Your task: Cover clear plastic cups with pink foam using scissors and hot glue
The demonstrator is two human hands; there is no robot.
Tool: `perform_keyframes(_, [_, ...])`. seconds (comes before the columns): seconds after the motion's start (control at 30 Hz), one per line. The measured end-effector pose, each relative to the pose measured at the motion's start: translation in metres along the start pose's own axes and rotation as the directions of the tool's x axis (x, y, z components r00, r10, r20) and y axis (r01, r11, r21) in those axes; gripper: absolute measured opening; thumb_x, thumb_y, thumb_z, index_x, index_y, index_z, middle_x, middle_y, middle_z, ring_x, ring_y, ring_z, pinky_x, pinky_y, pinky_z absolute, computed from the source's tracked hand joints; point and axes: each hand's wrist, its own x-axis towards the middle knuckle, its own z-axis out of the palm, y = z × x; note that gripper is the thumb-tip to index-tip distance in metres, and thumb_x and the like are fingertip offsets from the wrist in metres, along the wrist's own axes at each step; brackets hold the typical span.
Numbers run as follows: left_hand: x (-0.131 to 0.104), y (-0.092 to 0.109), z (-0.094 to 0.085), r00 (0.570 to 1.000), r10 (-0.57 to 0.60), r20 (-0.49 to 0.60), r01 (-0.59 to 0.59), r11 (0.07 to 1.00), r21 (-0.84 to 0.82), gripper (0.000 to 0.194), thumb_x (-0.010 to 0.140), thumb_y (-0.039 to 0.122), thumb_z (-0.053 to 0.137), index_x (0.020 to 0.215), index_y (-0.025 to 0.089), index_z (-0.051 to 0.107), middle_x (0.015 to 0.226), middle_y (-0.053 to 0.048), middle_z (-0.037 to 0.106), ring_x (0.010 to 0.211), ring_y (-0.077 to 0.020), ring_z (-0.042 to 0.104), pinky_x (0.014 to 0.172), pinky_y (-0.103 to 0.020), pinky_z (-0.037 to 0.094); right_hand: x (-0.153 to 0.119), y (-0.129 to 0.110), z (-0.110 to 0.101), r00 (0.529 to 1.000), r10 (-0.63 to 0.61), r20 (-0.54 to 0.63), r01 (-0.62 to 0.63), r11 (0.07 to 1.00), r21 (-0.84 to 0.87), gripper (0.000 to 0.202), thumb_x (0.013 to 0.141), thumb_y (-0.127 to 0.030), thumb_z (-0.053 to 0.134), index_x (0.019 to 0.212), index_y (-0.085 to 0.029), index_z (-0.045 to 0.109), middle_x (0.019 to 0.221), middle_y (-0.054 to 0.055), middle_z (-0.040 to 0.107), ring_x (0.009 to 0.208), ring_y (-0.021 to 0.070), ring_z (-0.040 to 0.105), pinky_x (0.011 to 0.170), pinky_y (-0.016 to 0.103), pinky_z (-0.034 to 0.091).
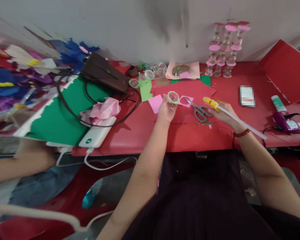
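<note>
A red table [145, 133] stands against a pale grey wall [115, 23] that bears a dark smudge [162, 20]. Light is soft and even. Under the table the floor [40, 220] looks red, dim and blurred. No window shows.

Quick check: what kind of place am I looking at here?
Most likely a craft workbench. The red table is strewn with cut coloured paper and scissors; the left hand holds a small clear cup, the right hand a glue gun.
</note>
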Motion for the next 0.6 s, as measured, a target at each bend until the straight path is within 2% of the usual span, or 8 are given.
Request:
perform_keyframes(0.03, [0.0,0.0,0.001,1.0,0.004,-0.015,-0.004,1.0,-0.012,0.027,0.109,0.036,0.056,0.095,0.019,0.071,0.078,-0.001,0.073,0.069,-0.0084,0.069,0.068,-0.018,0.055,0.001,0.007,-0.009,0.999,0.037,0.004,-0.035,0.984,-0.176,0.022,0.093,-0.031,0.063,0.108,-0.014,0.068,0.102,0.016,0.073,0.089,0.0286,0.069,0.075,0.036,0.051])
perform_keyframes(0.1, [-0.001,0.001,0.002,1.0,-0.007,-0.023,0.006,1.0,-0.03,0.029,0.111,0.033,0.052,0.094,0.018,0.07,0.079,-0.002,0.073,0.071,-0.0087,0.07,0.069,-0.018,0.056,0.002,0.017,-0.026,0.994,0.106,0.039,-0.079,0.897,-0.434,0.031,0.091,-0.024,0.061,0.119,-0.012,0.065,0.118,0.021,0.071,0.095,0.0308,0.07,0.073,0.035,0.05])
perform_keyframes(0.2, [-0.002,0.001,0.004,0.999,-0.032,0.006,0.032,0.999,-0.034,0.03,0.111,0.032,0.05,0.094,0.016,0.068,0.082,-0.004,0.074,0.073,-0.0098,0.071,0.069,-0.018,0.058,0.004,0.027,-0.043,0.98,0.174,0.091,-0.079,0.773,-0.63,0.045,0.091,-0.022,0.057,0.135,-0.01,0.058,0.134,0.024,0.064,0.096,0.032,0.07,0.07,0.036,0.049])
perform_keyframes(0.3, [-0.004,0.001,0.004,0.999,-0.043,0.011,0.044,0.998,-0.035,0.026,0.111,0.029,0.049,0.103,0.016,0.069,0.084,-0.005,0.075,0.073,-0.0106,0.072,0.071,-0.02,0.06,0.011,0.037,-0.05,0.973,0.182,0.139,-0.031,0.706,-0.708,0.049,0.093,-0.016,0.052,0.142,-0.01,0.055,0.139,0.026,0.06,0.093,0.0297,0.069,0.072,0.036,0.047])
perform_keyframes(0.4, [-0.005,0.001,0.004,0.999,-0.046,0.014,0.047,0.998,-0.053,0.018,0.108,0.017,0.051,0.111,0.016,0.069,0.081,-0.002,0.073,0.072,-0.0103,0.071,0.076,-0.022,0.063,0.024,0.048,-0.055,0.97,0.123,0.211,0.072,0.683,-0.727,0.047,0.095,-0.008,0.048,0.141,-0.009,0.059,0.137,0.027,0.06,0.099,0.0285,0.067,0.081,0.037,0.045])
perform_keyframes(0.5, [-0.007,0.001,0.004,0.998,-0.043,0.054,0.046,0.998,-0.051,0.02,0.104,0.008,0.052,0.11,0.017,0.069,0.081,-0.002,0.073,0.074,-0.0107,0.072,0.081,-0.023,0.063,0.035,0.054,-0.058,0.951,0.087,0.296,0.168,0.658,-0.734,0.045,0.093,-0.003,0.048,0.135,-0.008,0.065,0.132,0.026,0.064,0.11,0.0304,0.064,0.088,0.037,0.044])
perform_keyframes(0.6, [-0.008,0.001,0.002,0.993,-0.035,0.109,0.04,0.998,-0.044,0.021,0.101,0.005,0.055,0.108,0.019,0.07,0.084,-0.002,0.075,0.077,-0.0109,0.073,0.085,-0.023,0.063,0.039,0.05,-0.057,0.939,0.119,0.323,0.189,0.608,-0.771,0.047,0.093,-0.004,0.048,0.137,-0.008,0.065,0.133,0.024,0.065,0.115,0.0325,0.063,0.09,0.037,0.047])
